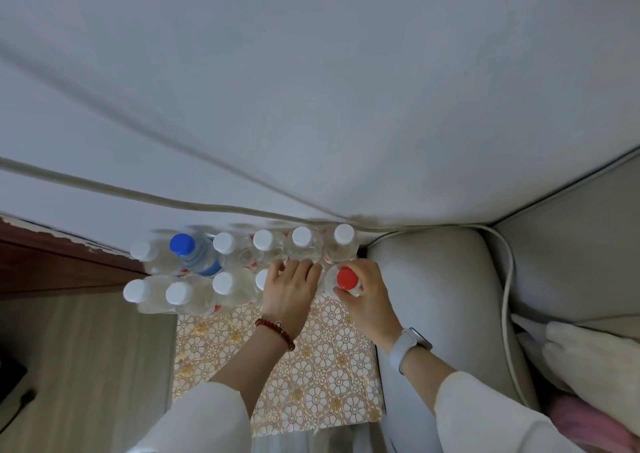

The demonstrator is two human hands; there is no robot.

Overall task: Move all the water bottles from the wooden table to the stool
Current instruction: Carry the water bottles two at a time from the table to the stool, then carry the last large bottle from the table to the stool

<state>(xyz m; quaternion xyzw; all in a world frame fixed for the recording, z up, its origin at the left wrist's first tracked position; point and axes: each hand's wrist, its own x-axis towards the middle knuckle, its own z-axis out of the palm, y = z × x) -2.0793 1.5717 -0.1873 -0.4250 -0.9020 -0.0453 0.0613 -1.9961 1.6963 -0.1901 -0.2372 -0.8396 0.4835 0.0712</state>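
Note:
Several clear water bottles stand in two rows at the far end of a surface covered with a gold flower-patterned cloth (311, 366). Most have white caps (302, 236); one has a blue cap (182, 244) and one a red cap (347, 279). My left hand (292, 284) rests over a white-capped bottle (262, 278) in the near row, mostly hiding it. My right hand (363, 295) grips the red-capped bottle at the right end of the near row. The surface under the cloth is hidden.
A white wall rises right behind the bottles, with a pale cable (138, 193) running along it. A grey sofa arm (443, 297) presses against the right side. Wood flooring (86, 366) and a dark wooden ledge (52, 262) lie to the left.

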